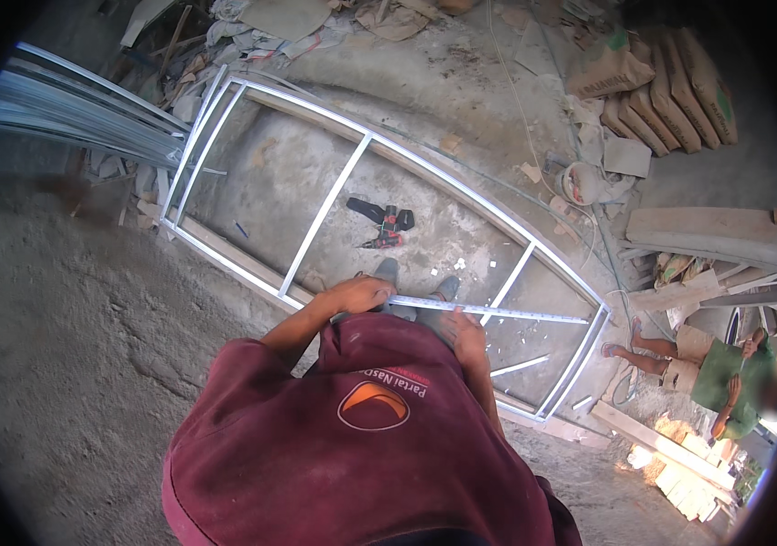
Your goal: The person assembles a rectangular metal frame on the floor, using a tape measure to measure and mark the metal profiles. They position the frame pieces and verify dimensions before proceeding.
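My left hand [363, 294] is closed round the near end of a long, narrow silvery metal strip [534, 316] with small marks along it. My right hand [469, 335] grips the same strip farther along, fingers curled at its edge. The strip reaches rightward across a large frame of light metal profiles [323, 214], towards its right end. Two crossbars divide the frame, and my shod feet [448, 287] stand inside it. On the floor within lies a red and black cordless drill [390, 227] beside a black strap-like piece [364, 208].
White scraps [459, 264] and a loose metal piece [520, 366] lie inside the frame. Long metal profiles [84, 105] are stacked at far left. Filled sacks [675, 91], a bucket [578, 184] and timber [707, 238] occupy the right, where another person [721, 382] stands.
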{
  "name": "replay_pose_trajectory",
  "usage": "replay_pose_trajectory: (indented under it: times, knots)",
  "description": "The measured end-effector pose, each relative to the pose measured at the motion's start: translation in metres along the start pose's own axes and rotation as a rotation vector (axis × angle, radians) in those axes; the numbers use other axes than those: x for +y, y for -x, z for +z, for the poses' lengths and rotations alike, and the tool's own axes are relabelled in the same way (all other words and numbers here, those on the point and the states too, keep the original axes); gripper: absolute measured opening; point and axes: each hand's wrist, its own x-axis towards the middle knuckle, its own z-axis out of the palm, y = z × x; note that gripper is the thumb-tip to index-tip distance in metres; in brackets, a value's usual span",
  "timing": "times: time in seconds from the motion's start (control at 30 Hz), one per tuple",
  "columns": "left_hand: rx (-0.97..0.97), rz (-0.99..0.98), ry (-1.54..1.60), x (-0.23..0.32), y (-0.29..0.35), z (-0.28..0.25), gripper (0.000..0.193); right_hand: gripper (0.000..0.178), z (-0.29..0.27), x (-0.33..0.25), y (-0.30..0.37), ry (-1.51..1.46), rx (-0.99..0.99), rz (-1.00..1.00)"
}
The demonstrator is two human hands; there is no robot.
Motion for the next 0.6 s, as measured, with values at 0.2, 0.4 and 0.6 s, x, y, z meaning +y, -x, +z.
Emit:
replay_pose_trajectory:
  times: [0.2, 0.4, 0.6]
  knots:
    - [0.096, 0.027, 0.087, -0.019, -0.007, 0.026, 0.036, 0.036, 0.030, 0.011, -0.012, 0.527, -0.260, -0.068]
    - [0.314, -0.132, 0.262, -0.063, -0.001, 0.025, 0.037, 0.033, -0.027, 0.033, -0.034, 0.654, -0.011, -0.122]
    - [0.608, -0.293, 0.170, -0.122, 0.017, 0.032, 0.038, 0.034, -0.122, 0.080, -0.043, 0.449, 0.253, 0.029]
